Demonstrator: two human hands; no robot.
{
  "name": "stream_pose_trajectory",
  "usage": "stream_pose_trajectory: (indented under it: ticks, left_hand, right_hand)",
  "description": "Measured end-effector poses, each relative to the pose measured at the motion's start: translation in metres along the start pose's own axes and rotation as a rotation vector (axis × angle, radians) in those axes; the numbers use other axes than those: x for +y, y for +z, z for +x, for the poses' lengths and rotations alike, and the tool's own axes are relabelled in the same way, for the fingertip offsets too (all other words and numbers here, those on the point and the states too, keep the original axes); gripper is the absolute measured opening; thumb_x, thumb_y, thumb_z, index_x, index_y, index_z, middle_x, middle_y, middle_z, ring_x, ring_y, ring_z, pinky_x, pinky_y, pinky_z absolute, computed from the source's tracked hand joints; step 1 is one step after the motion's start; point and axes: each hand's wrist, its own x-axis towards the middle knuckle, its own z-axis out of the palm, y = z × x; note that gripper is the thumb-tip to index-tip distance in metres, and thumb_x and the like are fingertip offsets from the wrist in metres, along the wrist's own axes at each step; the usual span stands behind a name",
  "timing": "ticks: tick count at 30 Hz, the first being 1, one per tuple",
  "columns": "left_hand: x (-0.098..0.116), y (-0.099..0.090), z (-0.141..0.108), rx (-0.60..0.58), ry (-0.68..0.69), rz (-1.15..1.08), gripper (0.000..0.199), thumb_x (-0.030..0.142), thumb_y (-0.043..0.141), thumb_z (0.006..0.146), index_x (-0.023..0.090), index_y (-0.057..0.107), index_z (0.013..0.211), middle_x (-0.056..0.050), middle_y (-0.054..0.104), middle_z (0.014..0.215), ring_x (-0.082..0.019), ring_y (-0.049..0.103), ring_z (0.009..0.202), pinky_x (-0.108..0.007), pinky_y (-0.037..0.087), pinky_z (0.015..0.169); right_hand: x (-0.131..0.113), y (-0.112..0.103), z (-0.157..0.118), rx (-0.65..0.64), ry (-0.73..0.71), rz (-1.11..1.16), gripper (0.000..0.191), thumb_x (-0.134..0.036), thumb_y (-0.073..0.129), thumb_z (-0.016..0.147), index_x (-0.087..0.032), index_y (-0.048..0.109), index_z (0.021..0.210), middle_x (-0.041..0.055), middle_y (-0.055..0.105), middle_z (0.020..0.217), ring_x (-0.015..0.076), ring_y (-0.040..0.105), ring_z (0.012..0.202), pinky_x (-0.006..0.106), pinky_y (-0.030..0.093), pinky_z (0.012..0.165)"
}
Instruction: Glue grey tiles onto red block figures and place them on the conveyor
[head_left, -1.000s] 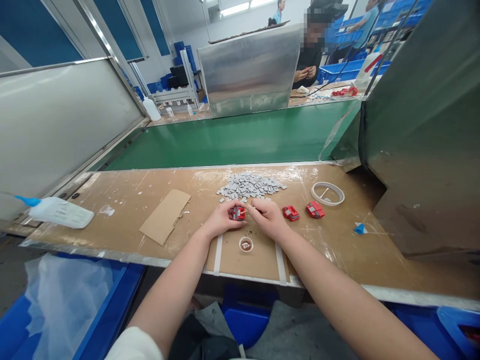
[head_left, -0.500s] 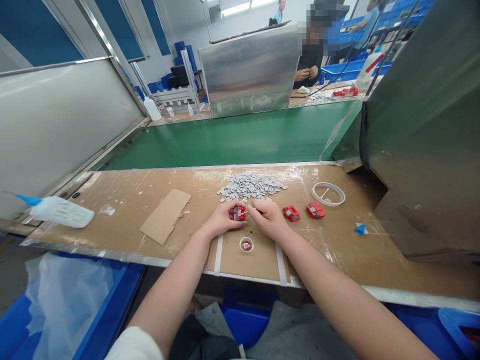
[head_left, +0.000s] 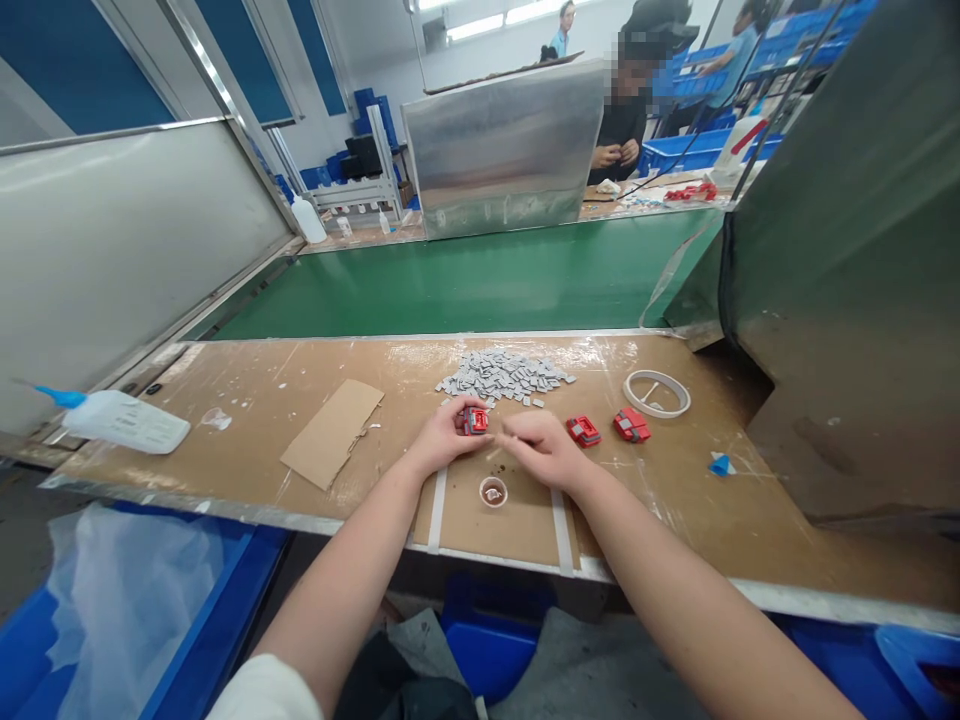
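My left hand (head_left: 444,437) is closed around a small red and grey plastic part (head_left: 475,421), whose upper face shows. Just to the right, my right hand (head_left: 541,448) pinches a thin pale stick (head_left: 496,452), its tip low and blurred. A gap separates that hand from the held part. Below both hands stands a small round cup (head_left: 493,492) with brownish liquid in it. Two more red parts, one near (head_left: 583,431) and one farther right (head_left: 631,425), lie beyond my right hand. Behind the hands spreads a heap of small grey flat pieces (head_left: 504,374).
A white tape ring (head_left: 657,394) lies at the right, near a blue scrap (head_left: 721,464). On the left are torn cardboard (head_left: 332,432) and a white bottle (head_left: 127,422) with a blue nozzle. A green belt (head_left: 465,285) runs behind the table; a co-worker (head_left: 621,130) sits beyond.
My right hand has drawn away from the red part, bringing the stick off it and down towards the cup. The left hand still holds the part, now turned a little.
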Motion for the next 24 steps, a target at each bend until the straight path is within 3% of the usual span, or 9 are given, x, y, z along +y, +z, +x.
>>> stream_pose_trajectory:
  ticks: [3,6,8,10,13,15,19,22,24]
  left_hand:
    - [-0.003,-0.001,0.002,0.072,0.04,-0.013,0.064,0.037,0.092,0.072,0.019,0.063,0.127,-0.003,0.067,0.096,-0.015,0.064,0.08,-0.026,0.053,0.074]
    - [-0.005,-0.003,0.003,0.102,0.058,0.043,0.064,0.037,0.09,0.074,0.019,0.065,0.129,-0.003,0.067,0.096,-0.015,0.063,0.079,-0.027,0.053,0.073]
    - [-0.007,-0.004,0.003,0.115,0.078,0.088,0.057,0.039,0.089,0.074,0.018,0.067,0.122,-0.003,0.068,0.096,-0.016,0.063,0.081,-0.028,0.054,0.076]
    - [-0.008,-0.004,0.003,0.109,0.082,0.109,0.054,0.042,0.089,0.074,0.018,0.067,0.118,-0.003,0.068,0.096,-0.016,0.064,0.082,-0.028,0.053,0.078]
    - [-0.01,-0.004,0.002,0.095,0.058,0.124,0.051,0.048,0.085,0.078,0.02,0.065,0.115,-0.001,0.067,0.09,-0.016,0.063,0.075,-0.026,0.051,0.07]
    - [-0.01,-0.003,0.003,0.106,0.048,0.158,0.048,0.049,0.083,0.079,0.021,0.064,0.113,0.001,0.066,0.087,-0.014,0.06,0.068,-0.025,0.049,0.064]
    - [-0.008,-0.004,0.007,0.167,0.056,0.27,0.045,0.051,0.082,0.078,0.022,0.066,0.11,0.001,0.066,0.085,-0.016,0.059,0.069,-0.026,0.047,0.063]
    - [-0.008,-0.006,0.008,0.178,0.064,0.334,0.05,0.056,0.079,0.077,0.021,0.068,0.11,-0.001,0.069,0.089,-0.02,0.063,0.077,-0.029,0.049,0.07]
    - [-0.008,-0.007,0.008,0.167,0.069,0.367,0.056,0.062,0.077,0.076,0.02,0.068,0.111,-0.003,0.071,0.094,-0.022,0.065,0.082,-0.031,0.051,0.075]
  right_hand:
    - [-0.007,-0.002,-0.003,-0.31,-0.119,-0.052,0.049,-0.035,0.048,0.103,-0.02,0.034,0.059,-0.003,0.04,0.056,0.0118,0.035,0.056,0.029,0.025,0.061]
    - [-0.013,-0.001,-0.001,-0.369,-0.144,-0.282,0.05,-0.044,0.051,0.104,-0.019,0.046,0.061,0.0008,0.053,0.06,0.0126,0.039,0.057,0.03,0.022,0.062]
    - [-0.016,-0.006,0.0,-0.286,-0.109,-0.429,0.051,-0.051,0.052,0.104,-0.019,0.052,0.064,0.0033,0.059,0.063,0.0133,0.041,0.058,0.031,0.021,0.061]
    - [-0.018,-0.022,-0.005,-0.079,0.017,-0.56,0.049,-0.051,0.049,0.106,-0.019,0.056,0.069,0.0045,0.062,0.067,0.0142,0.044,0.06,0.031,0.021,0.061]
    - [-0.023,-0.061,-0.029,0.309,0.329,-0.709,0.048,-0.045,0.046,0.107,-0.02,0.054,0.067,0.0034,0.06,0.063,0.0146,0.045,0.057,0.03,0.022,0.059]
    - [-0.029,-0.089,-0.053,0.435,0.551,-0.784,0.045,-0.045,0.051,0.104,-0.021,0.056,0.067,0.0034,0.061,0.062,0.0153,0.046,0.056,0.03,0.022,0.057]
    - [-0.058,-0.127,-0.1,0.373,0.955,-0.89,0.024,-0.041,0.06,0.097,-0.024,0.072,0.085,0.0071,0.076,0.085,0.0198,0.06,0.068,0.029,0.029,0.058]
    - [-0.1,-0.153,-0.137,0.31,1.076,-0.971,0.031,-0.05,0.054,0.098,-0.027,0.075,0.095,0.0062,0.077,0.093,0.0229,0.066,0.078,0.029,0.034,0.062]
    - [-0.138,-0.181,-0.179,0.353,1.134,-1.079,0.04,-0.057,0.047,0.101,-0.028,0.076,0.102,0.0078,0.077,0.093,0.0249,0.068,0.081,0.031,0.037,0.063]
